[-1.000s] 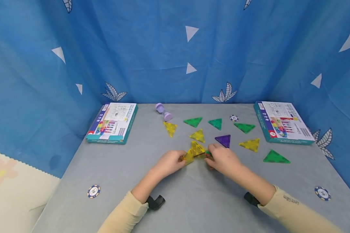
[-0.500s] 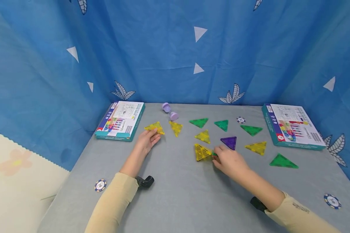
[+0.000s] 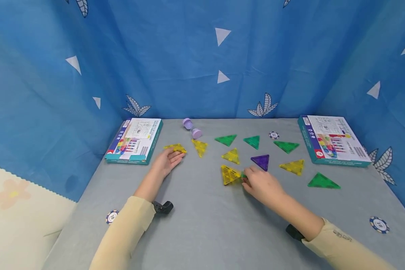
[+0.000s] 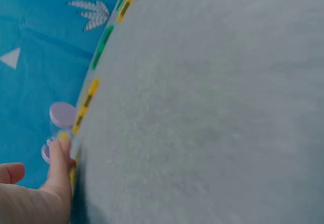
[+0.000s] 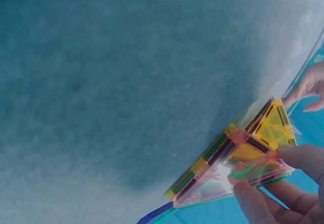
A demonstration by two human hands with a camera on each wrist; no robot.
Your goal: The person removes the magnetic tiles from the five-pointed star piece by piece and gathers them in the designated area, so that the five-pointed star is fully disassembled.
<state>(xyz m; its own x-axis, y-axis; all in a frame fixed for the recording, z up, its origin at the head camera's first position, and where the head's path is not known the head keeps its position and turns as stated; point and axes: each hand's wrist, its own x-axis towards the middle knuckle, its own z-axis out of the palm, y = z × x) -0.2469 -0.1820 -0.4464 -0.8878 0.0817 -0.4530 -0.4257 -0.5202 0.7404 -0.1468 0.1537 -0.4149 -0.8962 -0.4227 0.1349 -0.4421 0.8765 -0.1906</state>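
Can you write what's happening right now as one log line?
left hand: touches yellow tile | right hand: holds joined tiles | purple tile: on table, beyond right hand | hourglass: on table

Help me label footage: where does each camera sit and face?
Head: on the head, forward and down at the table; left hand, right hand show.
Left wrist: on that wrist, across the table; left hand shows.
Right wrist: on that wrist, at joined tiles; both hands show.
Head and left wrist share the lilac hourglass.

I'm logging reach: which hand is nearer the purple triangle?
Right. The right hand is just on the person's side of the purple triangle; the left hand is well to its left, at a yellow triangle.
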